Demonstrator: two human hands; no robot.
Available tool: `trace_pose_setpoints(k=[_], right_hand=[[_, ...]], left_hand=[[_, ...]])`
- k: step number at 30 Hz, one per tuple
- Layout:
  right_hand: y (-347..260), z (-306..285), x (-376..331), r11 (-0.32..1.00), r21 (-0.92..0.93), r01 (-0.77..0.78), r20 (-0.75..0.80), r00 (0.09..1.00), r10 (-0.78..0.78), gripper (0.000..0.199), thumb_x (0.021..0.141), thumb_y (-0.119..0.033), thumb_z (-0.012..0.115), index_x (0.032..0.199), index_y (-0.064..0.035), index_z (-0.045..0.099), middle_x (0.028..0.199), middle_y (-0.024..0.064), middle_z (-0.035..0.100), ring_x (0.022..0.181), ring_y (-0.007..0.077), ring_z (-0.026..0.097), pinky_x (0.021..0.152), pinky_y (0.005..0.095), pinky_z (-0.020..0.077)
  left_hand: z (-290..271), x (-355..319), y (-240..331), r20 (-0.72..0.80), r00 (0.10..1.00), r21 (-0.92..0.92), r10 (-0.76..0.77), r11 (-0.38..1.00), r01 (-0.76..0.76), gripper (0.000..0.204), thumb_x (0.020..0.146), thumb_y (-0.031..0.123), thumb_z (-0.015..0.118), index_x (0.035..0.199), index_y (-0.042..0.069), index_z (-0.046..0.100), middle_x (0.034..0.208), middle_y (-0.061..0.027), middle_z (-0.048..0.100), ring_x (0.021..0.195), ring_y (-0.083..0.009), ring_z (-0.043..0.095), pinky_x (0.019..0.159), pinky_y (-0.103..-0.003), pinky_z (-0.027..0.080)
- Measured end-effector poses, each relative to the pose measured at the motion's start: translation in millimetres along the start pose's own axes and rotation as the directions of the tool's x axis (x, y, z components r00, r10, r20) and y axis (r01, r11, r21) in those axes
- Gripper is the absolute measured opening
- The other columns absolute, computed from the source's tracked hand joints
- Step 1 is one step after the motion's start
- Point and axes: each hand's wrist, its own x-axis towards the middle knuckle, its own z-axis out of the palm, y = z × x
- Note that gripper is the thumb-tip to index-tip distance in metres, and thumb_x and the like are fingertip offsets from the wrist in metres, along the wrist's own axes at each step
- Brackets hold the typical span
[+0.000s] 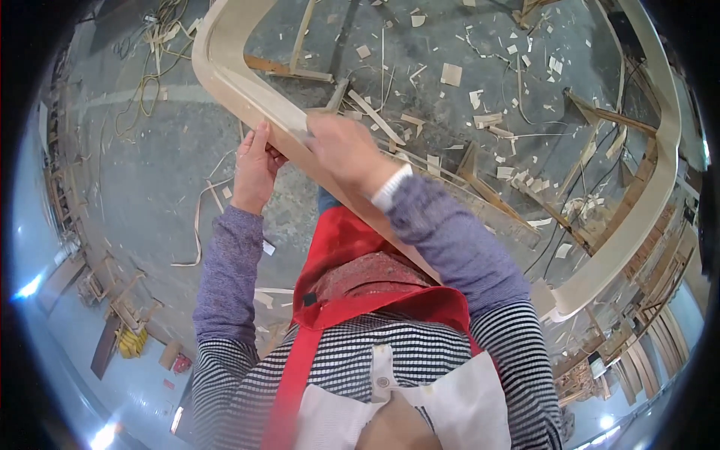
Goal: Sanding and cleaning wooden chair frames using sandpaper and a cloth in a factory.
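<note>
A long curved pale wooden moulding (225, 71) runs from the upper left down across my body, with grooves along its face. My left hand (255, 166) grips its lower edge from the left side, fingers wrapped under it. My right hand (345, 150) presses on top of the same piece just to the right, fingers closed over something small that I cannot make out. Both forearms wear purple sleeves; a red apron hangs below them.
A second curved wooden piece (645, 202) arcs along the right side. The grey concrete floor (150, 187) is strewn with wood offcuts, strips and shavings. Yellowish cords (154, 67) lie at the upper left. Stacked wooden frames (652, 345) stand at the lower right.
</note>
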Motion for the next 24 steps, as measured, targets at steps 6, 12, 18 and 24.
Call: trace_pose_setpoints(k=[6, 12, 18, 24], right_hand=[[6.2, -75.7, -136.9, 0.998, -0.063, -0.018, 0.116, 0.993, 0.025, 0.015, 0.085, -0.016, 0.062, 0.081, -0.0029, 0.055, 0.078, 0.0167, 0.056, 0.076, 0.0395, 0.056, 0.065, 0.0473, 0.0447], [14.0, -160.0, -348.7, 0.892, -0.276, -0.359, 0.217, 0.88, 0.422, 0.014, 0.085, -0.013, 0.065, 0.082, -0.0012, 0.057, 0.073, 0.0164, 0.055, 0.072, 0.0333, 0.057, 0.066, 0.0406, 0.0458], [7.6, -156.7, -348.8, 0.317, 0.748, -0.583, 0.012, 0.489, 0.872, 0.038, 0.085, -0.017, 0.068, 0.118, -0.0024, 0.058, 0.098, 0.004, 0.061, 0.087, 0.0137, 0.057, 0.076, 0.0289, 0.0471], [-39.2, -128.4, -341.1, 0.415, 0.706, -0.575, 0.11, 0.667, 0.737, 0.049, 0.082, -0.017, 0.069, 0.127, -0.0044, 0.054, 0.11, 0.0045, 0.058, 0.098, 0.0145, 0.056, 0.084, 0.0273, 0.0467]], left_hand=[[3.2, -10.7, 8.6, -0.053, 0.999, 0.107, 0.012, 0.994, -0.006, 0.03, 0.098, 0.036, 0.058, 0.105, 0.008, 0.063, 0.09, -0.0046, 0.068, 0.071, -0.0143, 0.064, 0.062, -0.032, 0.053], [25.3, -50.4, 49.1, 0.29, 0.892, 0.913, 0.347, 0.179, -0.367, 0.026, 0.088, 0.029, 0.069, 0.08, 0.004, 0.065, 0.078, -0.0116, 0.062, 0.064, -0.0223, 0.062, 0.058, -0.037, 0.047], [102.5, -74.7, 5.5, 0.889, 0.453, 0.454, 0.058, -0.004, -0.891, 0.029, 0.079, 0.027, 0.073, 0.096, 0.004, 0.064, 0.091, -0.0124, 0.062, 0.089, -0.0281, 0.062, 0.076, -0.041, 0.05], [123.9, -134.9, -50.4, 0.984, 0.155, 0.145, -0.087, -0.104, -0.984, 0.032, 0.081, 0.023, 0.071, 0.106, 0.004, 0.062, 0.112, -0.0138, 0.06, 0.111, -0.0317, 0.056, 0.092, -0.046, 0.047]])
